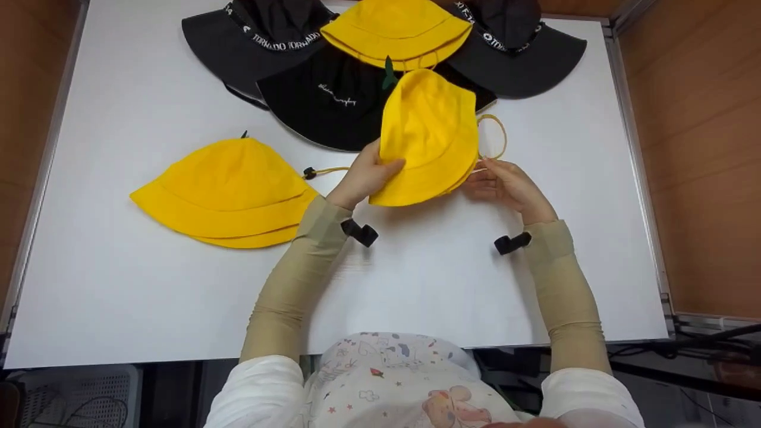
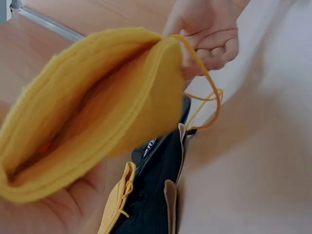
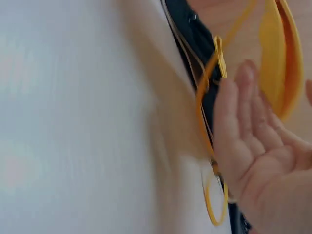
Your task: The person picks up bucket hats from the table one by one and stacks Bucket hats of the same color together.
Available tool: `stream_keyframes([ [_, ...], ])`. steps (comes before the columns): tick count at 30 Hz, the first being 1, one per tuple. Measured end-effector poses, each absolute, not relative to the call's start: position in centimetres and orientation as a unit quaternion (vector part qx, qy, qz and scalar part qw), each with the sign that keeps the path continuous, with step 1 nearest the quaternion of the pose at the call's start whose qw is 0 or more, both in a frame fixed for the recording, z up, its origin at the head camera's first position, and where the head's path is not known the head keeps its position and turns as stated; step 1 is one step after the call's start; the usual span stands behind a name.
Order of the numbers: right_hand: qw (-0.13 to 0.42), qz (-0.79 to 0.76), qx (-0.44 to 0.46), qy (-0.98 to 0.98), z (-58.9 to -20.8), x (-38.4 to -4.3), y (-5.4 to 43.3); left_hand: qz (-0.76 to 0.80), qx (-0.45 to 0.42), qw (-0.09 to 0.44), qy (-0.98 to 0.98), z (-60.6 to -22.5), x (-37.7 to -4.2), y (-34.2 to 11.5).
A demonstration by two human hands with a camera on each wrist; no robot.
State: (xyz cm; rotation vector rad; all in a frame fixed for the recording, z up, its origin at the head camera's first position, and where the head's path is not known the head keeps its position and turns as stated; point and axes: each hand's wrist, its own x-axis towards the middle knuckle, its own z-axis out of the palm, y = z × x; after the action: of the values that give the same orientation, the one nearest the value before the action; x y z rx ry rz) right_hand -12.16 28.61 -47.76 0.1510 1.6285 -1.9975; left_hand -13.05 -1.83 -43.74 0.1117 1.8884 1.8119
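Note:
A yellow bucket hat with a green leaf tip is held folded above the table, crown away from the person. My left hand grips its brim on the left side, thumb on top. In the left wrist view the hat's opening shows as a narrow gap. By the brim's right edge is my right hand, fingers mostly extended in the right wrist view. A yellow cord loops from the hat close to those fingertips. Another yellow hat lies flat to the left, its cord ending in a black toggle.
Along the far side of the white table lie a black hat with white script, dark hats with lettered bands at left and right, and one more yellow hat. Wooden panels border both sides.

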Motion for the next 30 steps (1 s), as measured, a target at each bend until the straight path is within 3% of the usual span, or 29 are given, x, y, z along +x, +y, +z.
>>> stream_keyframes([
  [3,0.252,-0.725,0.094,0.634,-46.9,-12.4,29.6,0.651,0.058,0.271,0.707,-43.1,-13.2,-2.5],
  [10,0.118,-0.68,0.105,0.717,-44.1,-13.4,29.7,0.594,0.14,0.306,0.731,-41.5,-13.0,-4.0],
  [14,0.096,-0.646,0.103,0.75,-43.6,-14.4,29.5,0.558,0.208,0.316,0.739,-40.8,-12.9,-4.6],
  [19,0.146,-0.604,0.062,0.781,-44.1,-15.4,29.2,0.512,0.268,0.32,0.751,-40.4,-13.1,-5.8],
  [25,0.258,-0.509,0.018,0.821,-45.0,-15.6,28.4,0.485,0.247,0.324,0.774,-40.1,-13.6,-8.1],
  [30,0.274,-0.508,0.0,0.816,-45.2,-15.1,26.8,0.447,0.215,0.302,0.814,-39.5,-13.9,-11.4],
])
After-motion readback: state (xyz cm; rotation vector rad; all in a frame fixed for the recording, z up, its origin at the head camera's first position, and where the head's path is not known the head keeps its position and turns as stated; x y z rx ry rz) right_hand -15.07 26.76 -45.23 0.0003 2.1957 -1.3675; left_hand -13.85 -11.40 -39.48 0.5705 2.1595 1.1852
